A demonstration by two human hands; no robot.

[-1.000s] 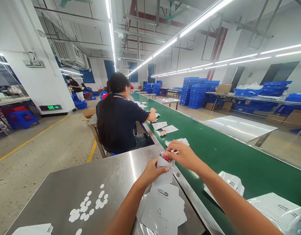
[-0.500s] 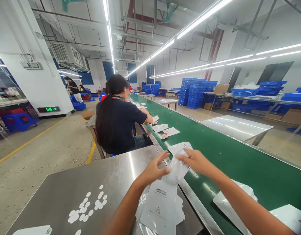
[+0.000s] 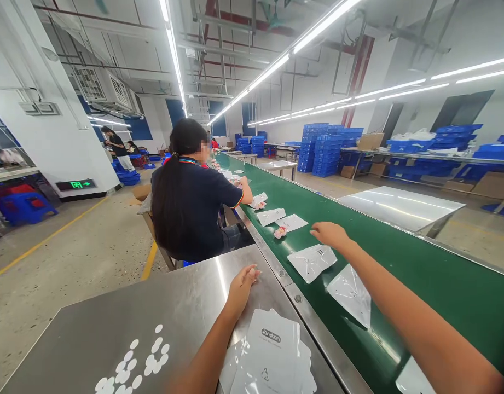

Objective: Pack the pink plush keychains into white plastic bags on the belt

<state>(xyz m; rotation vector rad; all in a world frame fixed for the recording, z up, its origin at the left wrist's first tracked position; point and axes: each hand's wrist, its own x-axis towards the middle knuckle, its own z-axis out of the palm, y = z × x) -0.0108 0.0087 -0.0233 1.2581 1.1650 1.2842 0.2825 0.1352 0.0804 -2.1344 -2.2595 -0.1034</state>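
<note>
My left hand [image 3: 241, 287] rests at the metal table [image 3: 186, 306] near its edge, fingers curled together; whatever they may hold is hidden. Just below it lies a stack of white printed bags [image 3: 276, 339]. My right hand [image 3: 330, 234] is stretched over the green conveyor belt [image 3: 383, 241], its fingers bent and bunched, and nothing shows sticking out of them. Nearest to it on the belt are a shiny white bag [image 3: 312, 262] and a flat white bag [image 3: 291, 222]. Another crumpled white bag [image 3: 351, 295] lies under my right forearm.
White round stickers or discs [image 3: 132, 364] lie scattered on the table at left. On the belt sits a small pink item [image 3: 280, 232]. A seated person [image 3: 194, 202] works ahead, left of the belt. A metal side table [image 3: 403, 208] stands beyond it.
The white bag I held between both hands is out of them, and a bag lies on the belt below my right forearm. My right hand has moved forward; my left has drawn back left.
</note>
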